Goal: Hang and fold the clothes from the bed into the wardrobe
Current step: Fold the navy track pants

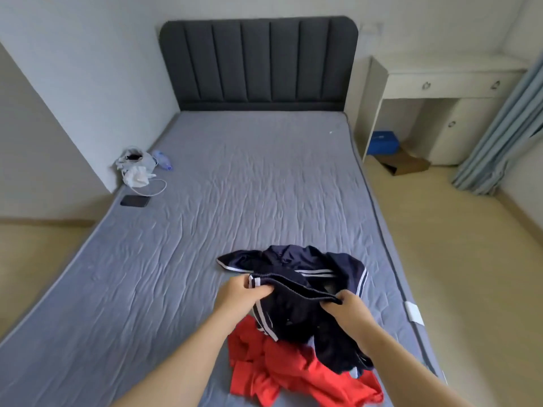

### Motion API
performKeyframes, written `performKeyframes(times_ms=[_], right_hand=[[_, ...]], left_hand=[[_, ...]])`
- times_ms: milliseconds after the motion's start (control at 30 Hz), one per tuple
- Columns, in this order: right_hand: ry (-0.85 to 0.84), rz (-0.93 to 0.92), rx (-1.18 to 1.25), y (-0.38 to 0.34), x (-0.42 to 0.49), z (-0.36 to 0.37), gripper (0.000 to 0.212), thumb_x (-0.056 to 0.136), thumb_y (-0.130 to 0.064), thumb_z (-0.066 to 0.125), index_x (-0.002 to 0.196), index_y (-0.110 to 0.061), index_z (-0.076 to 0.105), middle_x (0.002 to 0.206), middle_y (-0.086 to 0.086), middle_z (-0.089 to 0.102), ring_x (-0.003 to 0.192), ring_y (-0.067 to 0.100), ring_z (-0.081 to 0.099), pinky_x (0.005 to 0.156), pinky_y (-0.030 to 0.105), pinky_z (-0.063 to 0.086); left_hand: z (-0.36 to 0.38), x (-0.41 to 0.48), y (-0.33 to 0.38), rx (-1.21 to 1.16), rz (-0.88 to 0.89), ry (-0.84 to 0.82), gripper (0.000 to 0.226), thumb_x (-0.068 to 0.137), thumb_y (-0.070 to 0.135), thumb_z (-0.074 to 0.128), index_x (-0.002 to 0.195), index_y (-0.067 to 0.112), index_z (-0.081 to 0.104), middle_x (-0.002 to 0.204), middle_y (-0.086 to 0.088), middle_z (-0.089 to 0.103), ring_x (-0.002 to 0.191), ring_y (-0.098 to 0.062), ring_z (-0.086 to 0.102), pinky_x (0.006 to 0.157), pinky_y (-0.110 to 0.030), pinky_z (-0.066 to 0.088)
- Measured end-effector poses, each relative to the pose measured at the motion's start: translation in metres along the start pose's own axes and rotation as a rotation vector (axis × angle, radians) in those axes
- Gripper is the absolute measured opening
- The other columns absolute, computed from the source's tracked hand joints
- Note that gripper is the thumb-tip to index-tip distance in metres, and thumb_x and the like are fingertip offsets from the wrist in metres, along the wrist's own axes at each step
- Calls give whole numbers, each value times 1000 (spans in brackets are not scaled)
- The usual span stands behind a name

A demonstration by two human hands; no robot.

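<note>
Though shown from the head view alone, enough here to judge progress: plainly unfinished, and how much already went away cannot be told. Low in the centre of the frame, left hand [241, 292] and right hand [343, 306] both curled on the elastic waistband of navy track bottoms [293, 309] with white side stripes, pinching it at either end and holding it stretched just above the bed [235, 186]. Just behind, toward mid-frame, a second navy garment [293, 257] with the same white stripes, crumpled on the mattress. Beneath the lifted bottoms, at the lower edge of the frame, a rumpled red garment [282, 368]. At least three pieces to go, none folded, none on a hanger; no wardrobe in view. Likely step in hand: spreading the navy bottoms for folding.

At left of the frame, a dark phone [134, 200] and a plastic bag [136, 168] at the bed's edge. Upper right, a white desk [446, 80].

No brand or legible writing anywhere; a small white tag [413, 312] on the mattress side at right, too small to read.
</note>
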State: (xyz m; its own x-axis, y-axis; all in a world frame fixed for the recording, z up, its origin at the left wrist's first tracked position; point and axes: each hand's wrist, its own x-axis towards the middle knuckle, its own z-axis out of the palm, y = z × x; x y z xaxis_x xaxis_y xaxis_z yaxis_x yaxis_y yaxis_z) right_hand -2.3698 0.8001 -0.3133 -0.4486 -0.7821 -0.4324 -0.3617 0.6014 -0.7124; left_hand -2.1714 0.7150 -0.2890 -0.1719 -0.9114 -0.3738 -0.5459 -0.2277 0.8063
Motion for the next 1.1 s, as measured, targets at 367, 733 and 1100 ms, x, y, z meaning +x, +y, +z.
performKeyframes(times_ms=[367,733,1100], right_hand=[[-528,-141,-116,-11,-44,-14,22,79,-34,71,61,-30,61,47,-21,57,43,-8,50,48,5,38],[-335,-316,-367,-23,-38,-16,31,72,-15,69,57,-31,47,60,-10,50,56,4,45,48,10,34],[-69,-229,254,-41,-27,-22,18,83,4,55,79,-14,52,66,0,46,56,12,39,45,12,33]], left_hand=[[-26,-28,-16,-556,-211,-264,16,52,9,59,67,6,64,65,-13,68,58,-24,66,59,-29,53],[-63,-41,-8,-996,-149,-96,31,85,6,46,66,6,71,69,-12,70,60,-24,68,65,-32,54],[-97,-39,6,-1008,19,51,16,91,3,48,86,12,60,65,-4,70,59,-15,68,51,-25,55]])
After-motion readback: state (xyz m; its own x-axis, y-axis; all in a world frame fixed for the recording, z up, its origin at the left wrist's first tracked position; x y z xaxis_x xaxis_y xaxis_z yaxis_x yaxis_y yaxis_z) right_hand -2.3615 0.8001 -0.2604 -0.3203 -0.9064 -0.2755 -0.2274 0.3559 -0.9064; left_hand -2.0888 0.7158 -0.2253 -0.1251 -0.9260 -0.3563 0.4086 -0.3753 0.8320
